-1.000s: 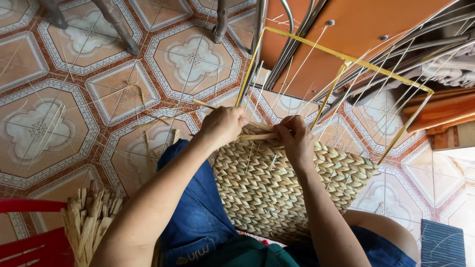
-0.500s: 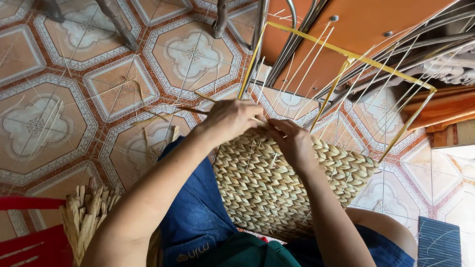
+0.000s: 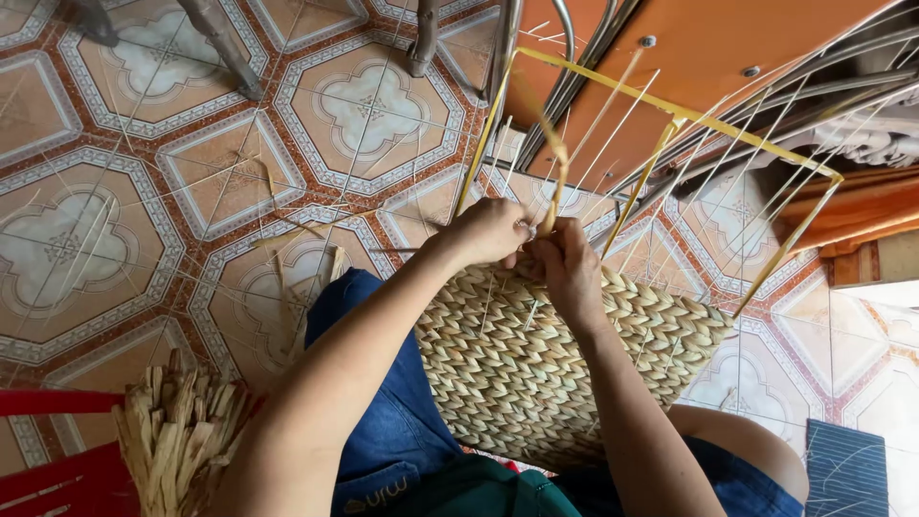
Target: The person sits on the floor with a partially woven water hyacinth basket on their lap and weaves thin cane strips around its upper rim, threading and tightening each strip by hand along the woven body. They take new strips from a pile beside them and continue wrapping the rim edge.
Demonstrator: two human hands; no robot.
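half-woven straw basket (image 3: 536, 373), on lap, yellow frame (image 3: 670, 124)

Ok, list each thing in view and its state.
Basket: half woven, lying across the lap.
Frame: yellow, bare above the weave, thin stakes sticking out.
Strand: pinched at the basket's rim, free end up.
Left hand: closed at the rim.
Right hand: closed on the strand.
Bundle: loose, upright, lower left.

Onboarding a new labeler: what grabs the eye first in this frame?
The half-woven straw basket on the person's lap, centre frame, with thin spokes fanning up inside a yellow wire frame. Left hand and right hand meet at its top edge, pinching a strand. A bundle of dried straw sits bottom left on the patterned tile floor.
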